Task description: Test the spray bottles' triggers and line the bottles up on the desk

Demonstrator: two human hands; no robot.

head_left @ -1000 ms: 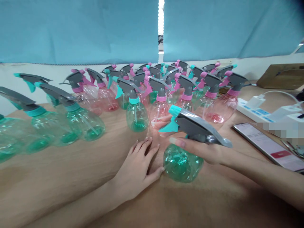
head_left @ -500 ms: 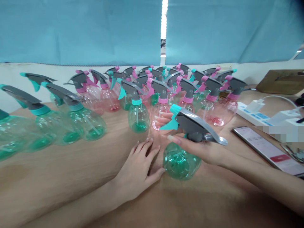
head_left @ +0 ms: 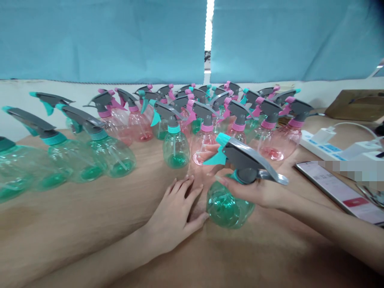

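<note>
A clear green spray bottle [head_left: 229,206] with a grey and turquoise trigger head stands slightly tilted at the centre right. My right hand [head_left: 252,190] is closed around its neck, thumb at the front and the other fingers partly hidden behind the head. Flat on the table with fingers spread, my left hand [head_left: 177,212] lies just left of that bottle and holds nothing. Beyond my left fingertips is another green spray bottle [head_left: 176,150] with a turquoise collar. A pink spray bottle [head_left: 207,138] stands behind my right fingers.
Several green spray bottles [head_left: 112,154] line the left side. Pink and green ones crowd the back, including a pink spray bottle [head_left: 144,124]. At the right are a phone [head_left: 336,192], a white power strip [head_left: 321,144] with plugs, and a cardboard box [head_left: 355,105].
My right fingers have shifted slightly at the bottle's neck, the thumb drawing a little closer in. The left hand stays where it was. The whole view has moved very slightly.
</note>
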